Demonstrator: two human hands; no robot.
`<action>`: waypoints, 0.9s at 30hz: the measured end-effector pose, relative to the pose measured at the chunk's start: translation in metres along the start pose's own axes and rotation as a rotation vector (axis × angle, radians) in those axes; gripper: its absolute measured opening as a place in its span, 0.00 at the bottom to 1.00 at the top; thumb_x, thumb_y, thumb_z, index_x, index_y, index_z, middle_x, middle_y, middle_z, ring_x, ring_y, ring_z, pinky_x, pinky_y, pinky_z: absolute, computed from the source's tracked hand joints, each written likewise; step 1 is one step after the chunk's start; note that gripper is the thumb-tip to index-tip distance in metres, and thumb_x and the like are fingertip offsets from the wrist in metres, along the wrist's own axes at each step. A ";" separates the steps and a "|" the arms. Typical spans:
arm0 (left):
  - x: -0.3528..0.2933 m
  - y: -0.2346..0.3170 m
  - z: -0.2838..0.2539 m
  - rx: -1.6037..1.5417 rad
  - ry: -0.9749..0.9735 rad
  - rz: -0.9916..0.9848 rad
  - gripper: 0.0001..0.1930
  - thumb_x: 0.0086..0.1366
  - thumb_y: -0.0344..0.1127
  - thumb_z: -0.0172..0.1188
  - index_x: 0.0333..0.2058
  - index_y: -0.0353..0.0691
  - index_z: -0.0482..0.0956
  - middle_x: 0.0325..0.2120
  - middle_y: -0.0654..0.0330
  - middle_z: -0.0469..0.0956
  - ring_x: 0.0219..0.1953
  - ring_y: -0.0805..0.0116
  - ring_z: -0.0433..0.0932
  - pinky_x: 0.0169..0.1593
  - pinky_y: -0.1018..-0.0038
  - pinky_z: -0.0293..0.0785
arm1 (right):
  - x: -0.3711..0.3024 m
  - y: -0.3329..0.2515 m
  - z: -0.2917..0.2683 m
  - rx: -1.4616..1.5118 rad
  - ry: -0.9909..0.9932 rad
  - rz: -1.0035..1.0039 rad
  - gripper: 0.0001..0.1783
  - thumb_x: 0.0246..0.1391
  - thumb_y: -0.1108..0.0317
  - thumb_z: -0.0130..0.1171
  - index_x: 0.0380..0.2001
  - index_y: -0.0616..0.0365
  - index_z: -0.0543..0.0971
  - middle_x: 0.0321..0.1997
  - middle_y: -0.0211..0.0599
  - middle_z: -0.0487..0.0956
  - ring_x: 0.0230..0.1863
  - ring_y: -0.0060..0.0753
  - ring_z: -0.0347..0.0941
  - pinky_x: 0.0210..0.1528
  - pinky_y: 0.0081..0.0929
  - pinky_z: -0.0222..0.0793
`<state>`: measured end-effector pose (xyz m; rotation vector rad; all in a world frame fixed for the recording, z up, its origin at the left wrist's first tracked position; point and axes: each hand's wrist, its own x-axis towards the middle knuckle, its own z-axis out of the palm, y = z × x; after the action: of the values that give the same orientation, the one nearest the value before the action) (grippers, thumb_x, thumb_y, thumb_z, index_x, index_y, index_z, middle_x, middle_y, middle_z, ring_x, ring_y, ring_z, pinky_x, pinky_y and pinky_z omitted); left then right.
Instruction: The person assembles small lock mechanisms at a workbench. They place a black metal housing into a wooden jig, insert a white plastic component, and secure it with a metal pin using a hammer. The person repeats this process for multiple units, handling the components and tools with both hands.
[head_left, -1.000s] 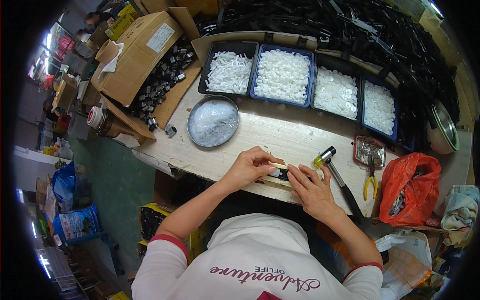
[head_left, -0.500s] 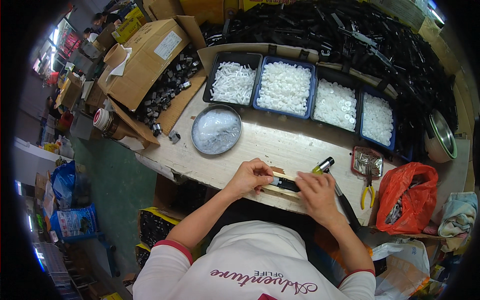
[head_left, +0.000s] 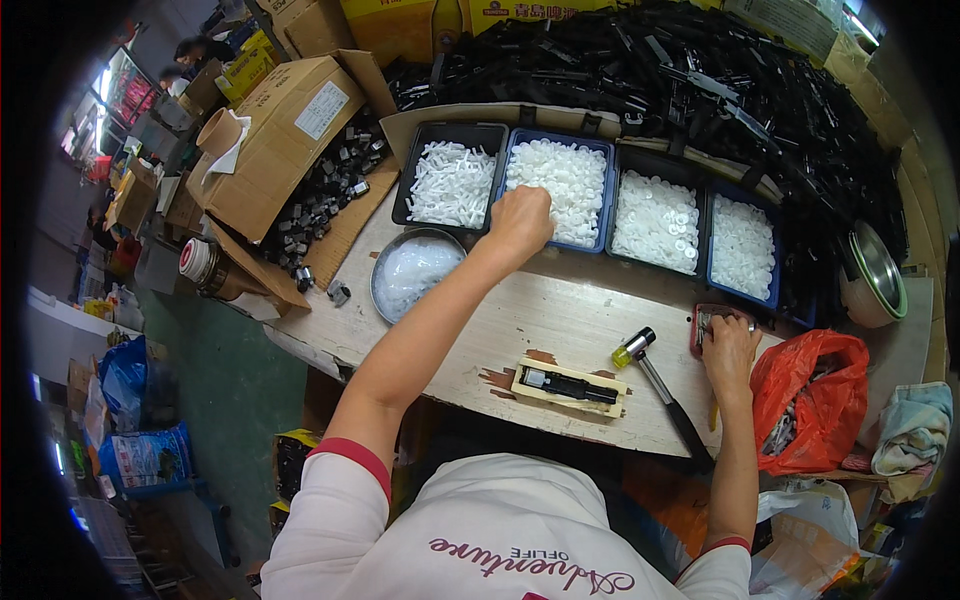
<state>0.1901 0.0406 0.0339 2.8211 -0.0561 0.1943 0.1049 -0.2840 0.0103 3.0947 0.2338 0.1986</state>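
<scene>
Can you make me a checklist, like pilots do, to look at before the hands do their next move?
1. Black part lying inside the pale holder: ok.
2. Hammer lying on the table, apart from the holder: ok.
3. A hand steadying the holder: not ok, both are away from it.
4. Left hand at the blue tray of white pieces: ok.
5. A white piece in that hand's grip: cannot tell, fingertips hidden.
6. Right hand at the small red tray: ok, but whether it holds anything: cannot tell.

The left hand (head_left: 522,217) is at a blue rectangular plastic tray (head_left: 608,195), the right hand (head_left: 731,350) at a small red tray (head_left: 695,335).
</scene>
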 end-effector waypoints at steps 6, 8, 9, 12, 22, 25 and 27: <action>0.007 -0.009 -0.031 -0.537 -0.231 -0.143 0.07 0.48 0.28 0.60 0.25 0.30 0.77 0.19 0.55 0.76 0.20 0.69 0.76 0.20 0.74 0.71 | -0.007 0.006 -0.008 0.156 0.143 -0.002 0.04 0.41 0.71 0.58 0.25 0.54 0.79 0.29 0.35 0.74 0.38 0.38 0.67 0.41 0.37 0.52; 0.002 -0.017 -0.035 -0.891 -0.210 -0.203 0.07 0.49 0.27 0.60 0.27 0.29 0.76 0.20 0.57 0.75 0.20 0.73 0.74 0.18 0.78 0.70 | -0.010 0.009 -0.009 0.225 0.183 0.014 0.04 0.41 0.71 0.58 0.25 0.54 0.79 0.28 0.34 0.74 0.38 0.38 0.67 0.40 0.36 0.52; -0.001 -0.018 -0.037 -1.069 -0.199 -0.233 0.07 0.50 0.26 0.59 0.29 0.29 0.76 0.21 0.58 0.74 0.20 0.75 0.73 0.18 0.80 0.69 | -0.010 0.011 -0.007 0.261 0.193 0.022 0.04 0.41 0.71 0.58 0.25 0.53 0.79 0.28 0.34 0.74 0.37 0.37 0.67 0.40 0.35 0.52; -0.024 -0.016 -0.038 -1.349 -0.186 -0.269 0.06 0.51 0.26 0.60 0.29 0.30 0.76 0.22 0.58 0.75 0.22 0.74 0.74 0.20 0.80 0.70 | -0.008 0.010 -0.007 0.462 0.203 0.072 0.03 0.41 0.72 0.59 0.24 0.54 0.78 0.27 0.33 0.75 0.35 0.35 0.68 0.40 0.33 0.53; -0.143 0.034 -0.002 -2.100 -0.474 -0.466 0.07 0.54 0.22 0.57 0.34 0.30 0.75 0.31 0.51 0.77 0.30 0.66 0.78 0.34 0.73 0.80 | -0.028 -0.104 -0.050 1.123 0.215 -0.332 0.05 0.42 0.77 0.58 0.26 0.57 0.76 0.27 0.30 0.74 0.32 0.29 0.67 0.38 0.24 0.58; -0.150 0.037 -0.002 -2.090 -0.481 -0.464 0.07 0.55 0.21 0.57 0.34 0.30 0.75 0.30 0.53 0.76 0.30 0.66 0.79 0.34 0.74 0.80 | -0.028 -0.117 -0.051 1.118 0.226 -0.363 0.04 0.43 0.74 0.59 0.26 0.55 0.76 0.27 0.28 0.74 0.32 0.28 0.66 0.38 0.25 0.54; -0.153 0.040 -0.003 -2.048 -0.476 -0.477 0.07 0.55 0.22 0.57 0.34 0.31 0.74 0.29 0.54 0.76 0.29 0.68 0.78 0.33 0.73 0.80 | -0.027 -0.121 -0.048 1.108 0.229 -0.375 0.03 0.44 0.73 0.59 0.25 0.54 0.75 0.27 0.26 0.73 0.32 0.28 0.65 0.38 0.25 0.52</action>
<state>0.0361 0.0062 0.0279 0.7275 0.1978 -0.4261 0.0540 -0.1677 0.0496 3.9395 1.3258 0.5724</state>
